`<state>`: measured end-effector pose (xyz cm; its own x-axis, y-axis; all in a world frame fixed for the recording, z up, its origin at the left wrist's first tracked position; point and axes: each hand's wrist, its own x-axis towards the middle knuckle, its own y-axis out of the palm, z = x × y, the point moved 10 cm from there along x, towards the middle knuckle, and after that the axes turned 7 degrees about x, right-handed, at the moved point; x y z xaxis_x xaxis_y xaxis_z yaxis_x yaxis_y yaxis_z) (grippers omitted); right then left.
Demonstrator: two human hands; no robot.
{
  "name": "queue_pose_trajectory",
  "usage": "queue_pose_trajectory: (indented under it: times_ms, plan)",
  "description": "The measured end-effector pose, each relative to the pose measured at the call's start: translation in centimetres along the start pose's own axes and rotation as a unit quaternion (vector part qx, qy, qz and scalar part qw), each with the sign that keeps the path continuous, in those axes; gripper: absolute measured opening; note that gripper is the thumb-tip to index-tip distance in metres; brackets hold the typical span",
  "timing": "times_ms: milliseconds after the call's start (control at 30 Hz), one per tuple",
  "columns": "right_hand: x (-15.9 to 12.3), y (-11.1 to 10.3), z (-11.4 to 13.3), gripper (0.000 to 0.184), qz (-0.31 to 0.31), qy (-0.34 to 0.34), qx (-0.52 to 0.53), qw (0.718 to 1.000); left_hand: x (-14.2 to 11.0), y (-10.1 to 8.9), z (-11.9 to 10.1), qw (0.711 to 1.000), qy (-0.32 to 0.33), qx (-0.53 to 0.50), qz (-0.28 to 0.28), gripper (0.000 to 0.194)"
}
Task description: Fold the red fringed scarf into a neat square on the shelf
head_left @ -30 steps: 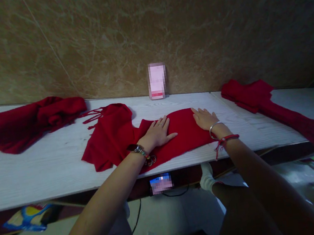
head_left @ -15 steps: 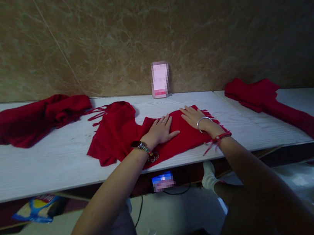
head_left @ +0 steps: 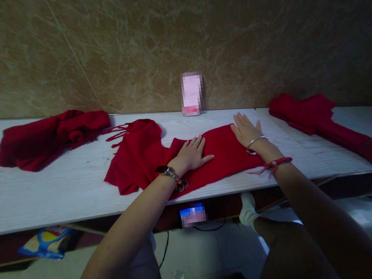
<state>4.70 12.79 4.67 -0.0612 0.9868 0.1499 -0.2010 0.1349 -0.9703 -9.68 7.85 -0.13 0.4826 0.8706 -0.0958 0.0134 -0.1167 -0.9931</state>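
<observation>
A red fringed scarf lies across the middle of the white wood-grain table, smooth on its right part and rumpled on its left. My left hand rests flat on the middle of this scarf, fingers stretched out. At the scarf's right end my right hand is spread open, palm down, partly over the cloth and partly past its edge. The fringe at that end is mostly hidden by the hand and wrist. Neither hand grips anything.
Another red scarf lies bunched at the left, and a third red scarf lies on the right, its fringe near the front edge. A pink blurred phone-like object leans against the marbled wall. A snack bag sits below the table top.
My right hand has slid rightward to the scarf's end, over the fringe that showed there before. My left hand has stayed in place on the cloth.
</observation>
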Motion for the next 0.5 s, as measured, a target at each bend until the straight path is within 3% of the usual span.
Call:
queue_pose_trajectory:
  times_ms: [100, 200, 367, 500]
  plan:
    - [-1.5, 2.1, 3.2, 0.054, 0.066, -0.068, 0.008, 0.995, 0.0, 0.0, 0.0, 1.0, 0.0, 0.001, -0.003, 0.076]
    - [-2.5, 4.2, 4.5, 0.053, 0.118, -0.109, 0.002, 0.987, 0.0, 0.0, 0.0, 1.0, 0.003, 0.0, -0.006, 0.074]
    - [-1.8, 4.5, 1.8, 0.053, 0.116, -0.081, -0.023, 0.99, 0.1, 0.2, 0.1, 1.0, 0.005, 0.002, -0.003, 0.073]
    - [-1.3, 3.3, -1.7, 0.053, 0.12, 0.008, -0.04, 0.992, 0.2, 0.2, 0.2, 1.0, 0.002, -0.002, -0.001, 0.077]
